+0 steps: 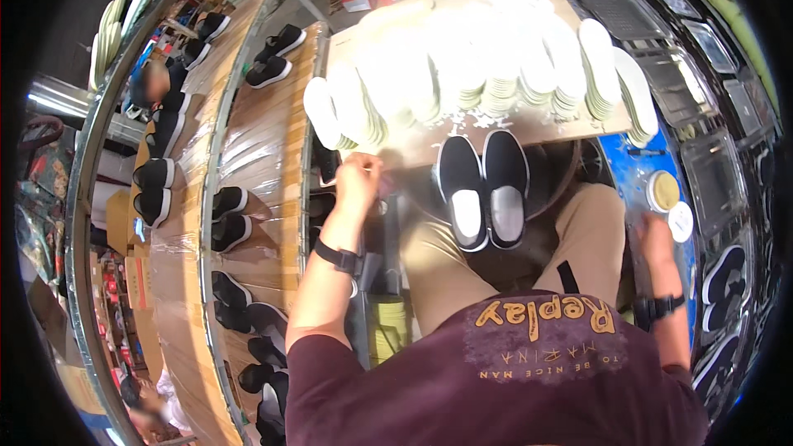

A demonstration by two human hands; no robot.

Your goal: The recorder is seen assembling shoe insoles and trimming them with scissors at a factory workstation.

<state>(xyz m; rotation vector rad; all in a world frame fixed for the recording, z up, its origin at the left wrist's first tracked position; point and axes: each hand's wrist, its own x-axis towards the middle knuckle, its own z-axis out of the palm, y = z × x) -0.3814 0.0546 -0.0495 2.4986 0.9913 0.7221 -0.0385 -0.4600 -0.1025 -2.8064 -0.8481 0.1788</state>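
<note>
A pair of black slip-on shoes with white soles, the left shoe [459,172] and the right shoe [505,167], rests side by side at the near edge of the board, above my lap. A pale insole shows inside each. My left hand [359,185] is at the board's near left corner, left of the shoes, its fingers curled together; whatever they hold, if anything, cannot be made out. Low on the right, my right hand [656,241] is beside a round white lid [680,221] and an open jar [662,191] with yellowish contents. Its fingers are blurred and partly hidden.
White insoles [487,49] stand in several stacks across the board [413,154], with white scraps before them. A wooden rack [273,140] on the left carries black shoes. Shiny trays [714,177] line the right side. Two other people [153,87] are beyond the rack.
</note>
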